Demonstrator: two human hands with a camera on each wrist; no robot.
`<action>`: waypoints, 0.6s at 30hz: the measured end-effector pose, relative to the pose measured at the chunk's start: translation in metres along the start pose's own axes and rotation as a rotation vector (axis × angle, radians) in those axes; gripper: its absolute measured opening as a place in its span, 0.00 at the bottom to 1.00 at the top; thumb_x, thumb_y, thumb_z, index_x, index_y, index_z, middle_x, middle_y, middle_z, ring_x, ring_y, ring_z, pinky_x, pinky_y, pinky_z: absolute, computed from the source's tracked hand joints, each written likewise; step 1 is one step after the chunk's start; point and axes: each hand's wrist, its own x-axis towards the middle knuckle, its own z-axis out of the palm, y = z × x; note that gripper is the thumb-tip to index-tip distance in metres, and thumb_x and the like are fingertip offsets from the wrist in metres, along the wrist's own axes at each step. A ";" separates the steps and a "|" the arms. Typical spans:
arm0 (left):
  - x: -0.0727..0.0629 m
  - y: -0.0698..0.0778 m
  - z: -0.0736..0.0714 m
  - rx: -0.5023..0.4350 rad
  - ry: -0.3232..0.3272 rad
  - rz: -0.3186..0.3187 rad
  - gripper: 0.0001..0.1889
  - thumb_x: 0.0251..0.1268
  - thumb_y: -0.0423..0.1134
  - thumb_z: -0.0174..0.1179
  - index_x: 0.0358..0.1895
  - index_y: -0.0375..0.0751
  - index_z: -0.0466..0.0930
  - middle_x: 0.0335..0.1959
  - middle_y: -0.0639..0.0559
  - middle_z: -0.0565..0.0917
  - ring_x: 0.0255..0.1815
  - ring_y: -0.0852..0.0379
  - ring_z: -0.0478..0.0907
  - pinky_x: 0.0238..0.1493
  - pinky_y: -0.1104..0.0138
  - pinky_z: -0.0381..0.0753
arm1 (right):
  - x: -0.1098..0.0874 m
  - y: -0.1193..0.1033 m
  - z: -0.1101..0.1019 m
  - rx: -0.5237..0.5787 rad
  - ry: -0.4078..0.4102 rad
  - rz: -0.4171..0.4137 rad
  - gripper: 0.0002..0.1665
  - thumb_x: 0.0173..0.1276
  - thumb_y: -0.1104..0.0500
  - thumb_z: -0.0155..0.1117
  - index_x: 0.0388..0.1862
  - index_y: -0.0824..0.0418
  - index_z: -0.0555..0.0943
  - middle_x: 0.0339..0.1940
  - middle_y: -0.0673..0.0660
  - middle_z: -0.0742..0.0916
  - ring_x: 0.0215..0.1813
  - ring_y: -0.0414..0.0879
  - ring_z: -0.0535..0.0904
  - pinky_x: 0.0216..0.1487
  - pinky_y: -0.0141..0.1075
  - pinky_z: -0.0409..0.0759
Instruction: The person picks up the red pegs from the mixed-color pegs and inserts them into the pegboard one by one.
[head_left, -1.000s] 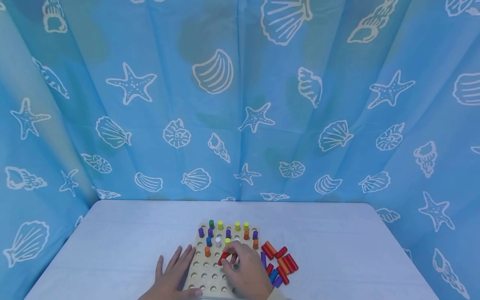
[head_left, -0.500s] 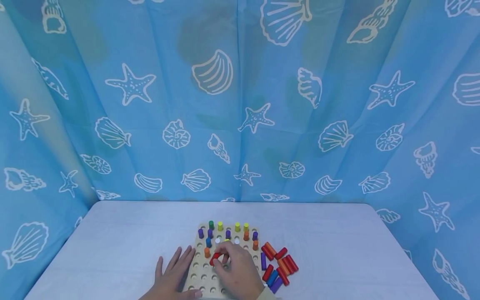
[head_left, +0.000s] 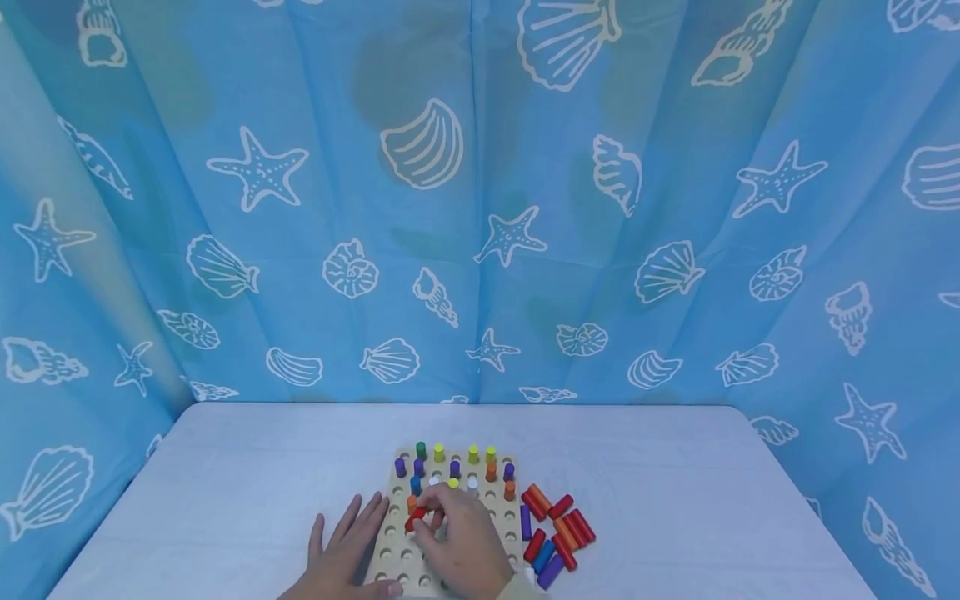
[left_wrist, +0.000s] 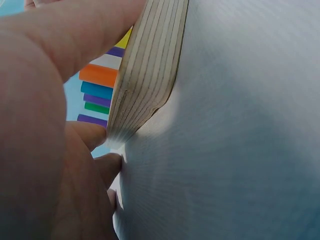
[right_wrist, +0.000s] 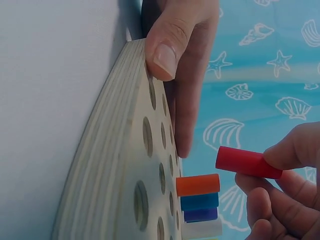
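Observation:
A wooden pegboard [head_left: 396, 564] lies on the table, coloured pegs standing in its farther rows. My right hand [head_left: 467, 537] pinches a red peg [right_wrist: 245, 162] between thumb and fingers, holding it above the board's left side. In the right wrist view that peg is apart from the holes and just off the end of a standing orange peg [right_wrist: 200, 184]. My left hand [head_left: 341, 557] lies along the board's left edge, fingers spread and straight, its thumb on the near-left corner. The left wrist view shows the board's layered edge [left_wrist: 150, 70] beside those fingers.
Several loose pegs lie right of the board, among them a red peg [head_left: 561, 506], a blue peg [head_left: 543, 556] and a purple peg [head_left: 550, 572]. White cloth covers the table [head_left: 697, 500]. A blue shell-print curtain [head_left: 450, 225] hangs behind and at both sides.
My right hand has moved left across the board with the red peg, coming near the standing orange peg. The left hand stays in place on the board's corner.

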 end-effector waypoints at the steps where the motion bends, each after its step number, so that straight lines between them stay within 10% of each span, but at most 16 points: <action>1: 0.000 0.001 0.000 0.003 -0.001 0.000 0.56 0.55 0.70 0.64 0.80 0.40 0.53 0.80 0.39 0.55 0.81 0.32 0.38 0.66 0.29 0.16 | 0.000 0.000 0.001 -0.009 0.003 -0.005 0.11 0.68 0.55 0.69 0.48 0.52 0.82 0.34 0.39 0.82 0.32 0.35 0.72 0.32 0.30 0.72; 18: -0.001 -0.001 -0.001 0.011 0.009 -0.001 0.59 0.49 0.73 0.66 0.80 0.42 0.55 0.80 0.41 0.56 0.81 0.32 0.39 0.66 0.28 0.17 | 0.010 0.000 0.017 -0.029 -0.052 0.022 0.10 0.68 0.56 0.69 0.47 0.53 0.82 0.35 0.40 0.83 0.32 0.33 0.73 0.35 0.29 0.76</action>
